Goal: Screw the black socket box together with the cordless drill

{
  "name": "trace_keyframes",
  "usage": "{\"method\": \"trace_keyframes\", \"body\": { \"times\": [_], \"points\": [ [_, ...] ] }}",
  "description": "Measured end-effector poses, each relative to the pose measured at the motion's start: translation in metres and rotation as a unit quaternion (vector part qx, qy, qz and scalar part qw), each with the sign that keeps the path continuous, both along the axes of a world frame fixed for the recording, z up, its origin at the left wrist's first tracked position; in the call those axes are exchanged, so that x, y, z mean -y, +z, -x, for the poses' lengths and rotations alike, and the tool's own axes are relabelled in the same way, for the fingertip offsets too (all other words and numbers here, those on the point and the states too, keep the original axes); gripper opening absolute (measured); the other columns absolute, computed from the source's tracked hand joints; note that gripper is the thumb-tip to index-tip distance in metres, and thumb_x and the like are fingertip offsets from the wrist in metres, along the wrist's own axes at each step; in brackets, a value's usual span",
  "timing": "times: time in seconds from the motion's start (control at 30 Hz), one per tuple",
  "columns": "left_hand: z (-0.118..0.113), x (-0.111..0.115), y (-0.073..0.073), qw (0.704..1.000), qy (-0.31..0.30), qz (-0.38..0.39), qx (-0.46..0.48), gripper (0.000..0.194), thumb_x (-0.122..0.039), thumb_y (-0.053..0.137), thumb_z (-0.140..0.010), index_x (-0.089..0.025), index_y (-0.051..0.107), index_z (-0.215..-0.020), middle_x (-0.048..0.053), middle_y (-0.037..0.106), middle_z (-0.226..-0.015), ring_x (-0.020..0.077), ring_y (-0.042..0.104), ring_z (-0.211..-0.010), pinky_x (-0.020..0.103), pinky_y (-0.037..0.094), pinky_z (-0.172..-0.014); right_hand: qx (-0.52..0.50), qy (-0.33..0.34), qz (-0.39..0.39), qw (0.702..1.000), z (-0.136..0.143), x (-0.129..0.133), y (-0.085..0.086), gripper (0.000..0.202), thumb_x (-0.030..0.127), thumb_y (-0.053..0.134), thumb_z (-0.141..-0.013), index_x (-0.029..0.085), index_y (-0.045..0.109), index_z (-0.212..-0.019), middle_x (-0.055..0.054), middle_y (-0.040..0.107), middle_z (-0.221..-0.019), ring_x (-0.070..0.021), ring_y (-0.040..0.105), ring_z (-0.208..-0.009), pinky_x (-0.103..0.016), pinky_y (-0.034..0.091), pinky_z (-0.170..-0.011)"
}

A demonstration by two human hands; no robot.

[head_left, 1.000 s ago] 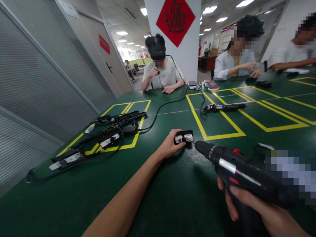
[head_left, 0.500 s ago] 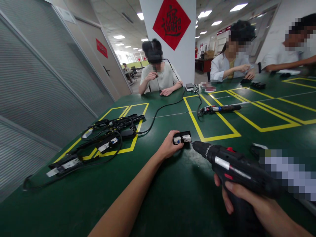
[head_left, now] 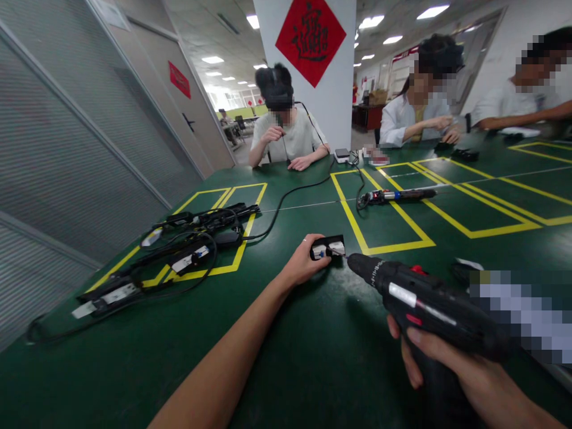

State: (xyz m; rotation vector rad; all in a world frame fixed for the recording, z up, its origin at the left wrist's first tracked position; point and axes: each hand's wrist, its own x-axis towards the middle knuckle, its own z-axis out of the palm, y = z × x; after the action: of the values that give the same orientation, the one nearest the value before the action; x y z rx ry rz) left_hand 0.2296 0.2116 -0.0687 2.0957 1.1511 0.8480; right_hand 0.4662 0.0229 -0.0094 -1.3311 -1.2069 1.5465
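My left hand (head_left: 305, 262) grips the left end of a small black case (head_left: 335, 241) with white parts inside, held on the green table (head_left: 277, 310). My right hand (head_left: 438, 351) is wrapped around the handle of a black power drill (head_left: 415, 292), which points left. The drill's bit reaches the right side of the case; whether it touches a screw is too small to tell.
Black devices with cables (head_left: 196, 250) lie on the left within yellow tape. A soldering-like tool (head_left: 397, 195) lies beyond the drill. A small white box (head_left: 342, 155) stands farther back. One person (head_left: 286, 131) sits opposite, two others at the right (head_left: 415, 119) (head_left: 513, 107).
The view has shifted slightly, so the left-hand devices appear a little farther left. Both hands keep their holds on the case and the drill.
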Motion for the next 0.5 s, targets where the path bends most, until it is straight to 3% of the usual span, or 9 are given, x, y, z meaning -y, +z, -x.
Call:
{"method": "trace_keyframes", "body": {
  "times": [0.5],
  "points": [
    [0.0003,-0.0005,0.002,1.0,-0.01,0.004,-0.002,0.05,-0.028,0.062,-0.074,-0.019,0.047,-0.12,0.008,0.054,-0.115,0.0203,0.055,-0.103,0.035,0.043,-0.095,-0.005,0.011,-0.014,1.0,-0.0005,0.0012,-0.0067,0.023,0.043,0.048,-0.09,0.023,0.061,-0.09,0.003,0.064,-0.054,-0.0177,0.058,-0.055,-0.033,0.041,-0.064]
  ]
}}
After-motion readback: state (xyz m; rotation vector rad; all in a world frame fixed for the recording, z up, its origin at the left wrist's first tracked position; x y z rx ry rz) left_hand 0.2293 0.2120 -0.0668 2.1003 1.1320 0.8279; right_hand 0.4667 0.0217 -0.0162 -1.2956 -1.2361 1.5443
